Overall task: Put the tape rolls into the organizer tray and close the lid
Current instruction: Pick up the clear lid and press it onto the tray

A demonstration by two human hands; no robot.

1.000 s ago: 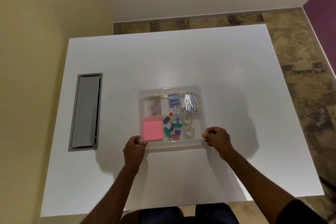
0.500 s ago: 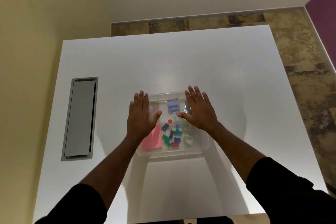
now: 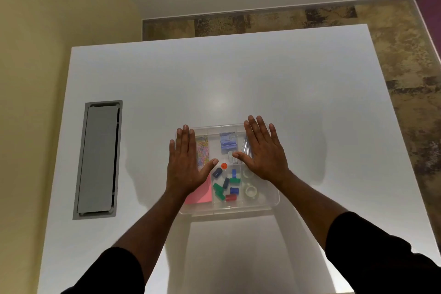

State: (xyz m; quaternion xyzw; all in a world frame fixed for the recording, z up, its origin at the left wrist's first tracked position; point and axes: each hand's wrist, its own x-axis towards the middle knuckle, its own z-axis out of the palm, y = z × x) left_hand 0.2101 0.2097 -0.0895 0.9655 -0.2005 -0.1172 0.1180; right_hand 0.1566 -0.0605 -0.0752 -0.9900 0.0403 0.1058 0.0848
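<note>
Left hand (image 3: pixel 183 164) is lying flat, fingers spread, gripping nothing, palm down on the clear lid (image 3: pixel 216 131) over the organizer tray (image 3: pixel 274 201). Right hand (image 3: pixel 265 154) is doing the same on the far right part, also released and flat. Both look to be pressing the lid down onto the tray; can't tell whether it's latched.

Tape rolls (image 3: pixel 250 190) are sitting inside, in the compartment just below the right wrist, one nearer the palm, one closer to the tray's near edge. Pink sticky pad (image 3: pixel 201 194) is showing under the left wrist; coloured clips (image 3: pixel 225 185) are lying between the two wrists; paper clips (image 3: pixel 202 150) just right of the left fingers.

Judgement: loading is done, closing is at the final press.

Risks:
- Both palms are loading the far half, so the near edge may be staying unseated and could pop up.
- Uneven push could be skating the tray on the smooth white table (image 3: pixel 238 79).
- Clear plastic hides a partial seat; each corner wants a check.
</note>
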